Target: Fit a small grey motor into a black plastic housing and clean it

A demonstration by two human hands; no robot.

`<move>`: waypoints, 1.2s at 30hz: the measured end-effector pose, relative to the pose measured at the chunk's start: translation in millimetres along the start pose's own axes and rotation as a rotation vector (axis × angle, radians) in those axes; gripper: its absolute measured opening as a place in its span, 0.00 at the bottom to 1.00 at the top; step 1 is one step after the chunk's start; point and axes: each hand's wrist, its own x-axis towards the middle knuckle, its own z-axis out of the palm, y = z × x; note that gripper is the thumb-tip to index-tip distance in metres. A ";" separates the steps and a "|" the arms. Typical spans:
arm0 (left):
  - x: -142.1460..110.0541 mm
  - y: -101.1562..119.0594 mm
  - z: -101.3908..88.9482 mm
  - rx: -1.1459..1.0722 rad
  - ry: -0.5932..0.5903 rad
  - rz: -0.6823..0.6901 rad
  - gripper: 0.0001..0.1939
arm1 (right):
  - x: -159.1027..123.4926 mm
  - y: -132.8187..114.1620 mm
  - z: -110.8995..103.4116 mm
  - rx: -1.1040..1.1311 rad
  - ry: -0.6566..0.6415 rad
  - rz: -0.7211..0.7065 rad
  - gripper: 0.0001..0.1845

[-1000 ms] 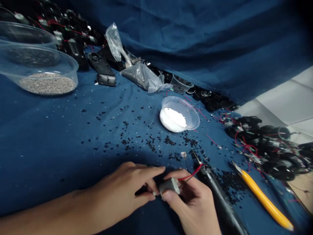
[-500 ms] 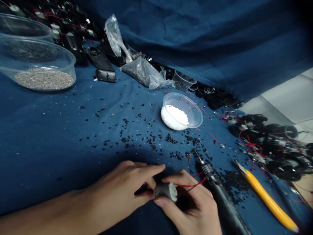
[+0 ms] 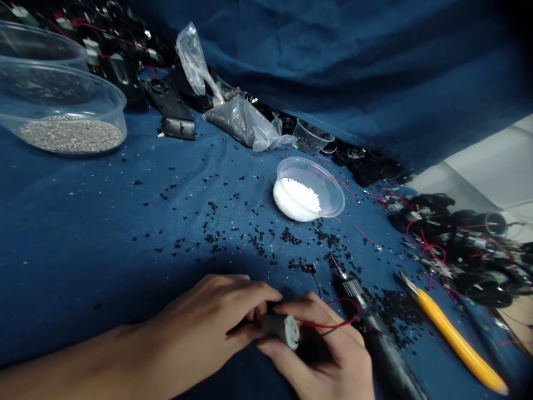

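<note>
A small motor (image 3: 280,329), a grey cylinder with a white end cap, lies between my two hands. My right hand (image 3: 328,344) grips it between thumb and fingers, with the white end turned toward the right. Red and dark wires (image 3: 333,325) trail from that end across my right fingers. At the motor's other end, the bent thumb and fingers of my left hand (image 3: 225,314) close on it; their tips are partly hidden. Just right of my right hand lies a black electric screwdriver (image 3: 375,328). A small dark part on a thin wire (image 3: 310,269) rests beyond my fingers.
A yellow-handled cutting tool (image 3: 453,333) lies at the right. Ahead stands a clear bowl of white pellets (image 3: 333,203), with tiny black pieces (image 3: 256,240) scattered before it. Clear tubs (image 3: 119,105), plastic bags (image 3: 241,119) and heaped black parts with red wires (image 3: 466,250) surround the blue cloth.
My left fingers have curled closer around the motor's end. The motor has tilted slightly, and its red wire now bows out further right. The small wired part has shifted a little left.
</note>
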 end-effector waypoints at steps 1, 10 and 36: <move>-0.9 -1.8 1.7 0.012 0.010 0.016 0.15 | 0.3 -0.2 0.3 0.030 0.010 0.023 0.12; -3.6 1.9 1.6 0.063 0.102 0.031 0.20 | 6.6 -7.4 -3.5 0.257 0.075 0.330 0.05; -5.5 6.4 -1.8 0.087 0.050 0.004 0.20 | -0.2 9.7 -4.3 0.098 -0.044 0.104 0.11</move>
